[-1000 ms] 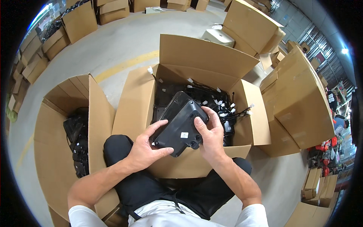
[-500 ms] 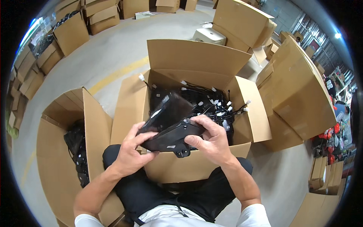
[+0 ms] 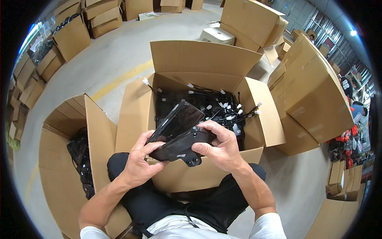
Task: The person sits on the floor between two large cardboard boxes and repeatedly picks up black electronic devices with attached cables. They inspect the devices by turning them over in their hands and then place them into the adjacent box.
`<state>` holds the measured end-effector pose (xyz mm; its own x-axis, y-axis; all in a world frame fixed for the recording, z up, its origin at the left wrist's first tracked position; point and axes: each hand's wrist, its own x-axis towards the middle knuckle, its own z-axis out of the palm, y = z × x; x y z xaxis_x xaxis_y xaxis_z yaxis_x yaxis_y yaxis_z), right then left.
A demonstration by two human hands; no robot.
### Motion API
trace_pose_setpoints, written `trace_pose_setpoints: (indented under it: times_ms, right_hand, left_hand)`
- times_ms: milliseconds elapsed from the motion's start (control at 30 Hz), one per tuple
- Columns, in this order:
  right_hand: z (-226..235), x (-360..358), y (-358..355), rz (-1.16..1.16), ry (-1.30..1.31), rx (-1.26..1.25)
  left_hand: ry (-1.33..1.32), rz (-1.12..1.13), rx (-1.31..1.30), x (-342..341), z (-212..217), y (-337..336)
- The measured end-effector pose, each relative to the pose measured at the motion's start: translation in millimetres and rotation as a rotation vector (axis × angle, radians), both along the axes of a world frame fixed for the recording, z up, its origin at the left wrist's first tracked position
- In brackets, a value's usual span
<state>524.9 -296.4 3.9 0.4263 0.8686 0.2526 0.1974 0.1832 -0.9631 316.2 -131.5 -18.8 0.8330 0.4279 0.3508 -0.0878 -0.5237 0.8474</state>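
Observation:
Above the open middle carton I hold a black plastic housing with a pale label and a round lug on its lower edge. A glossy, dark, see-through panel stands up at an angle behind it; whether the two are joined I cannot tell. My left hand is closed round their left end, thumb below. My right hand grips the housing's right end between thumb and fingers. Inside the carton lie black parts with black cables and white connectors.
A second open carton at my left holds black parts. Large cartons stand to the right, beyond a raised flap. A white stool is at the back. More cartons line the far left.
The glossy panel has turned slightly and shows more sharply now. Both hands keep their hold on the housing, and the whole view has shifted a little.

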Motion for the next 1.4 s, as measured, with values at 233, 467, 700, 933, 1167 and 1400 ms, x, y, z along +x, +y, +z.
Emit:
trace_pose_setpoints:
  times_ms: [233, 467, 700, 933, 1167, 1400]
  right_hand:
    - [0.8, -3.3, 1.5, 0.008, 0.061, 0.015]
    - [1.1, -3.4, 2.6, -0.016, -0.018, -0.043]
    - [-0.8, -3.3, -1.9, -0.026, 0.007, 0.005]
    - [11.5, 34.9, 6.6, -0.147, -0.192, 0.138]
    - [3.5, 5.6, 7.5, -0.121, 0.179, -0.151]
    - [3.4, 41.8, 1.1, -0.287, 0.276, 0.138]
  left_hand:
    - [-0.003, 0.0, 0.025, -1.5, 0.7, 1.7]
    - [0.067, -0.017, 0.056, -3.5, 0.8, 5.0]
    - [0.058, -0.033, -0.077, 1.4, -3.3, -3.0]
    - [0.06, -0.144, -0.087, -3.1, -2.3, 8.2]
    - [0.032, -0.263, 0.003, -18.3, -3.7, 13.2]
    - [-0.287, 1.339, -0.067, -248.9, 161.7, -26.5]
